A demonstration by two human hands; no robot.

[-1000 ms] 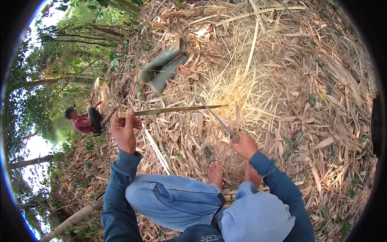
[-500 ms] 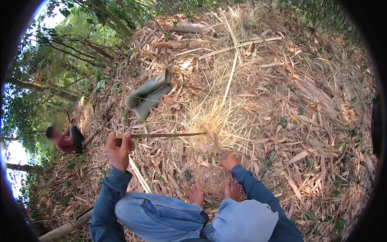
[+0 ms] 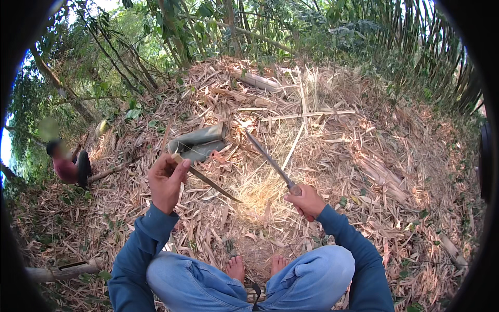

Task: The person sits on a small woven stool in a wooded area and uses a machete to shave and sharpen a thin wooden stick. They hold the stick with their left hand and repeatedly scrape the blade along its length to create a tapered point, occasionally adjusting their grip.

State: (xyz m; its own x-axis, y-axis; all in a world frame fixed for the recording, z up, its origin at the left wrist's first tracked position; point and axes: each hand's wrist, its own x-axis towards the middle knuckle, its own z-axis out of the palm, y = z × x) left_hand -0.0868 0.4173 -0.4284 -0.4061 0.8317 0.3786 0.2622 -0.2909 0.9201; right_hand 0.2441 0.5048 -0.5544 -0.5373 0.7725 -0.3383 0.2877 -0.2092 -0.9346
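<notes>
My left hand (image 3: 167,179) pinches one end of a thin bamboo strip (image 3: 212,183). The strip slants down to the right, its far end over a pile of pale shavings (image 3: 257,195). In my right hand (image 3: 306,202) is a long knife (image 3: 271,162), gripped by its wooden handle. Its narrow dark blade points up and to the left, toward the boots. Strip and blade are apart from each other.
Green rubber boots (image 3: 200,139) lie beyond my left hand. Long split bamboo pieces (image 3: 306,114) lie farther off on dry leaf litter. A log (image 3: 67,271) is at the lower left. Another person (image 3: 67,164) sits at far left. Bamboo and trees stand behind.
My right hand has raised the knife from the shavings, its blade now pointing away. The strip has tilted from level to downward right. My view has tipped up.
</notes>
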